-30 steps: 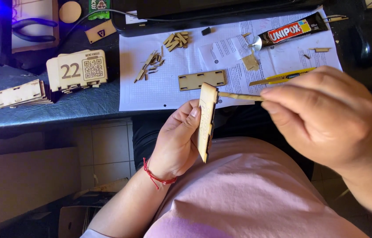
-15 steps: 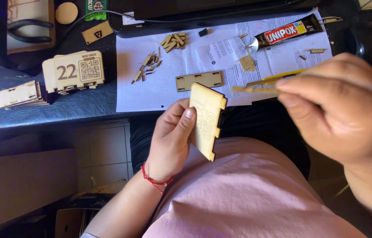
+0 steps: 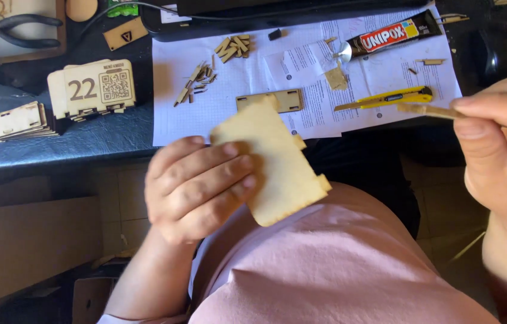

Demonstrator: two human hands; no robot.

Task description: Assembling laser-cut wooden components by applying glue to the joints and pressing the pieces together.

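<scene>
A: What do we hold, going left to right?

B: Our left hand [image 3: 196, 189] grips a pale wooden panel [image 3: 277, 165] above our lap, fingers [image 3: 217, 180] wrapped over its face, its notched edge pointing right. Our right hand [image 3: 499, 150] pinches a thin wooden stick [image 3: 427, 110] between thumb and forefinger, the tip aimed left, well apart from the panel.

A: How do we do this well?

B: We judge the stick should meet the panel's edge lightly, so we should hold the panel steady and keep our fingers off the tabs.

A: What lies around us?

B: On the dark desk [image 3: 85, 141], far left, a stack of flat wooden parts [image 3: 10, 120], then a finished wooden box [image 3: 91, 89]. A white paper sheet [image 3: 205, 120] carries small wooden pegs [image 3: 196, 81], a slotted strip [image 3: 270, 101], a yellow knife [image 3: 385, 98] and a black glue tube [image 3: 388, 36].

A: Does anything stand in the way?

B: Nothing lies between our hands. The knife sits close beneath the stick, at the desk's edge, so we could knock it.
</scene>
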